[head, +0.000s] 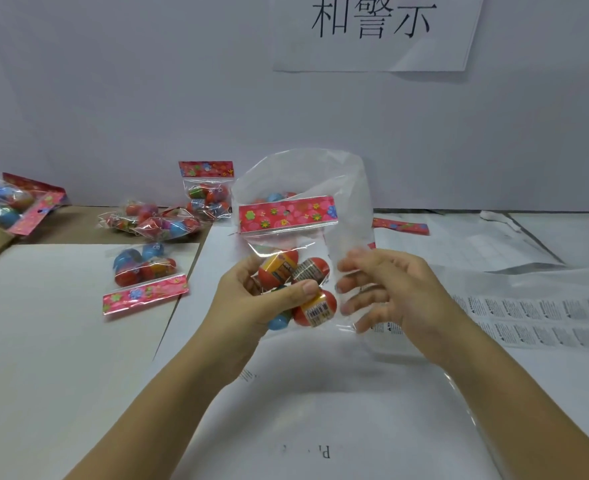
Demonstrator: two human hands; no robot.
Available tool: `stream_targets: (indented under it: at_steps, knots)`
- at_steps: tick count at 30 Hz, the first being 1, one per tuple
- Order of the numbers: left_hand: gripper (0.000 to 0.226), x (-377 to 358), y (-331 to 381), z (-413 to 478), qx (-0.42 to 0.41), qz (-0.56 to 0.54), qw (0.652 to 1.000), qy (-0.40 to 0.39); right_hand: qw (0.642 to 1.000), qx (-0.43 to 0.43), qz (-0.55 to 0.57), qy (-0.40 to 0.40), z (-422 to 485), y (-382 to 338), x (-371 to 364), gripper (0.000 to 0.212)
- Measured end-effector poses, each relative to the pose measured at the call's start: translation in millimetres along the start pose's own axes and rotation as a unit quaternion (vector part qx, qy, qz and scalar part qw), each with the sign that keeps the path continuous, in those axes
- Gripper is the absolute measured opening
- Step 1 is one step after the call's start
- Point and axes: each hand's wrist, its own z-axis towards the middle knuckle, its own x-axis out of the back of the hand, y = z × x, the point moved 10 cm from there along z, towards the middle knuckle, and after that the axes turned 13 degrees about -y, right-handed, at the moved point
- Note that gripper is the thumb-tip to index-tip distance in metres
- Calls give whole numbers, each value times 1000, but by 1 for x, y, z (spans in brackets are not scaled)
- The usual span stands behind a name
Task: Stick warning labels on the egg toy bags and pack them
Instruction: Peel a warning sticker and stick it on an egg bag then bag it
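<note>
1. Left hand (262, 301) grips the egg toy bag (279, 245) above the desk's middle; right hand (386, 289) holds the clear outer bag (307, 174), fingers loosely curled
2. Clear outer bag: thin, slippery, floppy film; its mouth could collapse and snag the card header (288, 214)
3. Eggs (315, 306): smooth, hard, round; they could bunch and jam the slide

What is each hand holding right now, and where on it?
The left hand grips the egg toy bag by its lower part, thumb over the eggs. The right hand meets the clear outer bag; whether it grips is unclear.
</note>
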Motion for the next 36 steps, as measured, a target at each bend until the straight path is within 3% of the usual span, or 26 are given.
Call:
stream_targets:
  at_steps: [3, 12, 17, 20, 22, 24, 27, 29, 31, 33, 35, 36]
  knots:
    - [68, 0, 1, 1, 1, -12, 1000, 1, 998, -29, -53, -22, 2, 5, -3, 11]
    - [70, 3, 1, 0, 10, -3, 1000, 9, 993, -30, -111, -20, 1, 4, 3, 15]
    - [79, 28, 13, -3, -5, -34, 999, 42, 994, 35, -62, 82, -8, -16, 46, 14]
    - [67, 30, 8, 0, 7, -14, 999, 29, 944, 84, -263, 182, -16, -37, 68, 6]
    - [60, 25, -4, 4, 41, 29, 999, 14, 897, 65, -401, 174, -13, -35, 65, 32]
    - [67, 22, -12, 6, 56, 83, 995, 17, 893, 14, -436, 112, -4, -20, 59, 62]
    - [97, 27, -14, 4, 71, 174, 980, 63, 887, -2, -458, 59, 1, -5, 47, 80]
    - [122, 33, -8, 1, 69, 304, 944, 107, 859, 50, -507, 58, 0, -12, 37, 84]
    - [131, 36, 3, -3, 48, 413, 895, 162, 849, 72, -522, 40, -2, -15, 31, 86]
    - [114, 31, 16, -9, 9, 473, 859, 197, 852, 50, -519, 36, 0, -10, 34, 78]
    - [63, 15, 28, -15, -66, 488, 850, 187, 890, 72, -446, 60, 0, -16, 39, 57]
    - [34, 3, 31, -19, -106, 471, 860, 165, 910, 121, -386, 87, -4, -27, 42, 50]
